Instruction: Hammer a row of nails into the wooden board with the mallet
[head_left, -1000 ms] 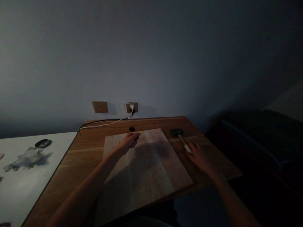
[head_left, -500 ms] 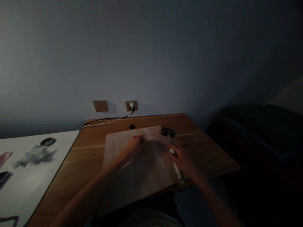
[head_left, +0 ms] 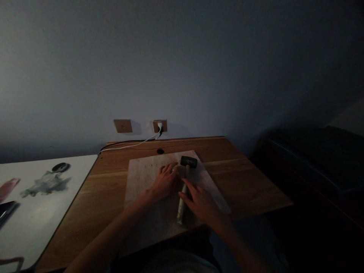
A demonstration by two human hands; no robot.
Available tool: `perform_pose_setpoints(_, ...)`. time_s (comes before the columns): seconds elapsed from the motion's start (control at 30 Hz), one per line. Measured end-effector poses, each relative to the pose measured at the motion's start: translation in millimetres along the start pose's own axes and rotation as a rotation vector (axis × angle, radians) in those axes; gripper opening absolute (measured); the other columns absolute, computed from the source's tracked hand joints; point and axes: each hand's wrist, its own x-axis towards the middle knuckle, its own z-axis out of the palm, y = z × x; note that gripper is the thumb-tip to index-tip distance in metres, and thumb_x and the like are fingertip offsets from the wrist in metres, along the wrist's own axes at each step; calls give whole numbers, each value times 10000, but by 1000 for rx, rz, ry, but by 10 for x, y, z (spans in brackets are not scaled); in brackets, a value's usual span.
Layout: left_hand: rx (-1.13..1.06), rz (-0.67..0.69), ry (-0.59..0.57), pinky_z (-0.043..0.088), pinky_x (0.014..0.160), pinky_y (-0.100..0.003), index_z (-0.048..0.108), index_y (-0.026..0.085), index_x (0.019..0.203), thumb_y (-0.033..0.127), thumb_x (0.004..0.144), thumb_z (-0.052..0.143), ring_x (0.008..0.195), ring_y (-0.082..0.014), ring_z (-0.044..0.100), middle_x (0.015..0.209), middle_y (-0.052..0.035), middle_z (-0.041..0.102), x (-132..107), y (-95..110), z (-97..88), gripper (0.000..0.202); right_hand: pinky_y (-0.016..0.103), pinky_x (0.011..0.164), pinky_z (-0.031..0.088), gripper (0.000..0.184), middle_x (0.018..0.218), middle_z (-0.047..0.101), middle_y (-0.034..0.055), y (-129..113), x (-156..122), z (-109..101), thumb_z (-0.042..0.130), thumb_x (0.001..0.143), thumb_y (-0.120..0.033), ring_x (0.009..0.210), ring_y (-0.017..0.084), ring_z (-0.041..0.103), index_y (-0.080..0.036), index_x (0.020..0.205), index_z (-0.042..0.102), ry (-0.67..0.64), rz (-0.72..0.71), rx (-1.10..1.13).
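Observation:
A pale board (head_left: 139,182) lies on the wooden desk, with a row of small dark marks near its far edge. A mallet (head_left: 189,162) with a black head and a worn pale handle rests over the board's right part, its head toward the wall. Across its handle lie the spread thumb and index finger of my right hand (head_left: 200,199), not wrapped round it. My left hand (head_left: 166,182), a ring on one finger, is over the board just left of the mallet. Its fingers are stretched and slightly apart; its fingertips are dim.
The wooden desk (head_left: 241,178) runs to the wall, where a white plug (head_left: 159,125) sits in a socket with cables. On the white table (head_left: 34,227) at left lie a crumpled grey piece (head_left: 47,184), a dark oval object (head_left: 60,167) and a dark flat device (head_left: 7,212).
The mallet has moved left from the board's right edge onto the board, along with my right hand, whose grip has loosened. My left hand's fingers have spread from a closed pose.

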Motion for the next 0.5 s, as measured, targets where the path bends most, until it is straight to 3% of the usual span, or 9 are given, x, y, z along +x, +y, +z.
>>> perform_pose_setpoints(0.13,118,-4,-46,274,1178,-611,474,224,1438,222,935,524,1494,-346,299,1583,-171,395,-485,-15,-97,506,438,1059,503,451,1343,611,128,241,-189,-57,491,1025,-448,1251,286,598,-256,1430,547,127,-66,-5)
perform_pose_setpoints(0.3,441,-67,59,273,1170,-641,482,264,1489,398,942,532,1510,-405,264,1641,-151,320,-1504,-235,-242,565,498,1136,451,456,1447,540,119,680,-338,-17,478,1026,-442,1366,295,509,-269,1445,527,253,-106,-77)
perform_pose_setpoints(0.37,537,-163,126,254,1144,-705,505,255,1483,385,936,489,1474,-436,328,1595,-170,399,-1916,-354,-314,563,536,1152,425,477,1495,519,129,802,-359,31,480,1024,-426,1425,315,445,-247,1465,516,255,-127,-134)
perform_pose_setpoints(0.43,573,-225,120,217,1134,-751,545,247,1457,338,923,447,1413,-446,427,1502,-177,524,-2219,-447,-373,550,565,1162,403,476,1520,514,126,869,-365,77,485,1022,-404,1459,328,397,-235,1466,524,235,-147,-192)
perform_pose_setpoints(0.5,548,-196,149,315,1125,-695,547,271,1453,309,919,428,1316,-404,554,1387,-148,638,-2365,-486,-403,549,568,1165,396,466,1526,518,116,888,-364,108,493,1020,-392,1473,330,376,-230,1453,544,215,-157,-223)
